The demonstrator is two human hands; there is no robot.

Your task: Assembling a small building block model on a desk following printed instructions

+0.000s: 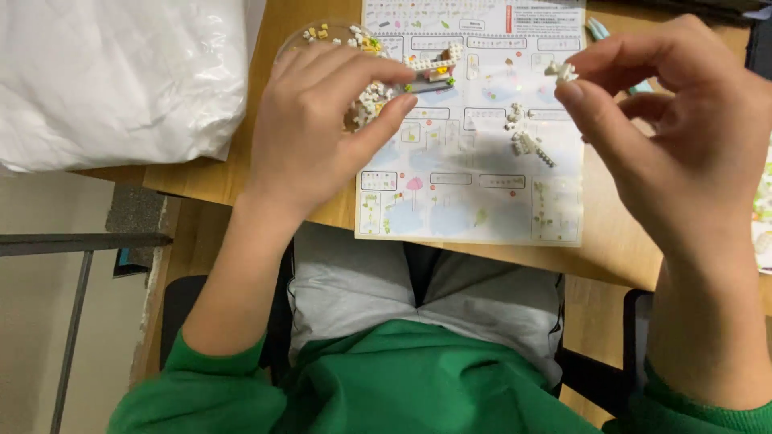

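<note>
My left hand point(322, 120) pinches a small, partly built model of tiny white bricks point(434, 68) with pink, yellow and green bits, held above the instruction sheet point(470, 197). My right hand point(667, 120) holds a tiny white brick piece point(562, 72) between thumb and forefinger, to the right of the model and apart from it. A small white brick assembly point(527, 137) lies on the sheet between my hands. Behind my left hand sits a clear round dish point(322, 34) with several loose white and yellow bricks.
The wooden table point(209, 181) ends just below the sheet; my lap in grey trousers and a green top is under it. A white plastic bag point(112, 76) covers the table's left part. Another printed sheet point(762, 217) shows at the right edge.
</note>
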